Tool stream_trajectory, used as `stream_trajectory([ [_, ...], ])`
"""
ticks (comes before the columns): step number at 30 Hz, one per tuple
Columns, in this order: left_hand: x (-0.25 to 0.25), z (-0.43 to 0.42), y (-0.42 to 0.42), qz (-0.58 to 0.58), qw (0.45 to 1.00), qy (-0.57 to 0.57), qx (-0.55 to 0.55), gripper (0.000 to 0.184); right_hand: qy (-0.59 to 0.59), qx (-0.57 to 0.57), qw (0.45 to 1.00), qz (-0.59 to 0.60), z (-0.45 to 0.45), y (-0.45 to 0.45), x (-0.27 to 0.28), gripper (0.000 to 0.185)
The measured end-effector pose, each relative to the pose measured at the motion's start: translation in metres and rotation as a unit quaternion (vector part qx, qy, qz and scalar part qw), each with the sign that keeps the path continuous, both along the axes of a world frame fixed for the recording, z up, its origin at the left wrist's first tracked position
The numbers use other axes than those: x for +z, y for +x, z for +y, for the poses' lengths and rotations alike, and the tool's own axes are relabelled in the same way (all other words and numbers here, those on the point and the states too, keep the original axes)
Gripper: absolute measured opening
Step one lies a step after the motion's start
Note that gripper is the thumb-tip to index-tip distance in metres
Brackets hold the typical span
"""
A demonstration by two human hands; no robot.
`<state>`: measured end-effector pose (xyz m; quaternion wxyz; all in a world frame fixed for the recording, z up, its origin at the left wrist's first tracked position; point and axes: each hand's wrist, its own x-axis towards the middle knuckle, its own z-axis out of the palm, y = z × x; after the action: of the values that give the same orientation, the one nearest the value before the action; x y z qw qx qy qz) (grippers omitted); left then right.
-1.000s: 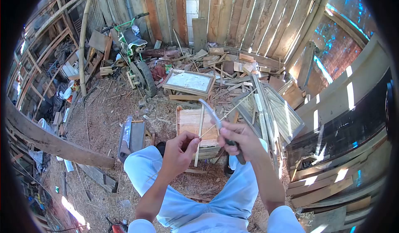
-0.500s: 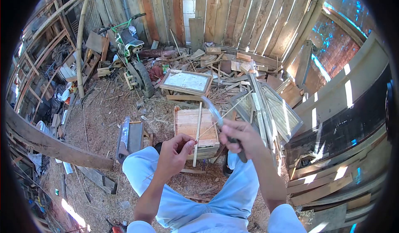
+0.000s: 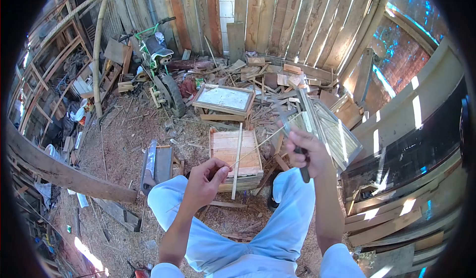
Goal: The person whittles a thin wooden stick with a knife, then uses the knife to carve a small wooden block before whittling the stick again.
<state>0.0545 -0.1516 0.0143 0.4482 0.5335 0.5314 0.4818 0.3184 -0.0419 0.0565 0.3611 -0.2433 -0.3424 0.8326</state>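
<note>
Over the wooden crate point(image 3: 223, 144), a thin stick point(image 3: 266, 139) slants forward and right from the pinch of my left hand point(image 3: 202, 184); my right hand point(image 3: 311, 153), nearer its far half, clenches a knife point(image 3: 304, 173), whose blurred blade seems just beside it.

From where I stand, a wall of upright planks point(image 3: 255, 25) rises beyond the left hand point(image 3: 206, 181) and right hand point(image 3: 307, 151), daylight slicing through its gaps. Scrap wood point(image 3: 255, 73) litters its foot, near a green-framed bike point(image 3: 156, 52). Shavings strew the brown floor point(image 3: 124, 129). A rough beam point(image 3: 64, 169) slants left of the hands; sun stripes a pale panel point(image 3: 404, 112) to their right
</note>
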Motion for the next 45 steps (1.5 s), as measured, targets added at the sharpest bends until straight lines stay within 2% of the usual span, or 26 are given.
stream_trajectory([
  [2,-0.002,0.0,-0.003,0.001,1.0,0.012,0.002,0.012,0.028,-0.039,0.999,0.006,0.009,0.01,0.005,0.04],
  [7,-0.007,0.006,-0.006,0.049,0.999,-0.003,0.001,0.011,0.039,-0.038,0.999,-0.003,0.03,0.028,-0.003,0.042],
  [9,-0.02,0.009,-0.017,-0.006,0.998,0.05,0.035,0.009,0.048,-0.174,0.982,0.057,0.043,0.049,0.002,0.041],
  [10,-0.02,0.011,-0.022,0.0,0.998,0.051,0.037,0.009,0.06,-0.201,0.978,0.021,0.044,0.053,0.004,0.04],
  [11,-0.017,0.015,-0.023,-0.07,0.996,0.002,0.051,0.008,0.059,-0.196,0.978,0.025,0.04,0.045,0.006,0.04],
  [12,-0.015,0.019,-0.022,-0.143,0.986,-0.046,0.066,0.008,0.066,-0.186,0.979,-0.045,0.032,0.033,0.006,0.04],
  [13,-0.014,0.028,-0.017,-0.143,0.986,-0.045,0.072,0.008,0.074,-0.176,0.975,-0.115,0.022,0.021,0.004,0.039],
  [15,-0.018,0.053,-0.002,-0.231,0.965,0.025,0.12,0.012,0.055,-0.128,0.981,-0.136,0.006,-0.008,-0.014,0.033],
  [17,-0.032,0.075,0.007,-0.238,0.961,0.066,0.124,0.012,0.063,-0.106,0.976,-0.181,-0.012,-0.036,-0.034,0.03],
  [19,-0.029,0.082,0.017,-0.243,0.956,0.102,0.126,0.012,0.121,-0.106,0.941,-0.296,-0.029,-0.06,-0.045,0.03],
  [21,-0.02,0.081,0.025,-0.292,0.944,0.075,0.134,0.012,0.275,-0.183,0.88,-0.341,-0.036,-0.077,-0.072,0.028],
  [22,-0.023,0.083,0.024,-0.282,0.946,0.085,0.138,0.014,0.275,-0.177,0.883,-0.337,-0.036,-0.08,-0.076,0.028],
  [24,-0.022,0.08,0.02,-0.288,0.945,0.076,0.132,0.013,0.346,-0.246,0.787,-0.448,-0.034,-0.081,-0.078,0.022],
  [25,-0.022,0.078,0.019,-0.298,0.945,0.065,0.119,0.012,0.347,-0.243,0.788,-0.446,-0.032,-0.079,-0.078,0.022],
  [28,-0.025,0.077,0.008,-0.279,0.945,0.082,0.151,0.01,0.387,-0.244,0.737,-0.497,-0.026,-0.071,-0.063,0.018],
  [35,-0.002,0.072,-0.056,-0.284,0.917,0.2,0.197,0.004,0.45,-0.173,0.724,-0.493,-0.004,-0.043,-0.046,0.016],
  [36,0.001,0.071,-0.063,-0.276,0.911,0.227,0.207,0.004,0.477,-0.171,0.697,-0.507,-0.002,-0.041,-0.042,0.015],
  [39,0.005,0.065,-0.074,-0.296,0.902,0.233,0.213,0.008,0.478,-0.155,0.677,-0.538,0.007,-0.039,-0.03,0.014],
  [41,0.005,0.06,-0.078,-0.296,0.899,0.236,0.222,0.015,0.486,-0.18,0.68,-0.519,0.015,-0.039,-0.022,0.013],
  [43,0.001,0.053,-0.083,-0.232,0.924,0.207,0.224,0.018,0.492,-0.207,0.681,-0.502,0.025,-0.036,-0.016,0.013],
  [45,-0.009,0.046,-0.095,-0.219,0.934,0.205,0.194,0.017,0.556,-0.244,0.648,-0.46,0.038,-0.032,-0.013,0.011],
])
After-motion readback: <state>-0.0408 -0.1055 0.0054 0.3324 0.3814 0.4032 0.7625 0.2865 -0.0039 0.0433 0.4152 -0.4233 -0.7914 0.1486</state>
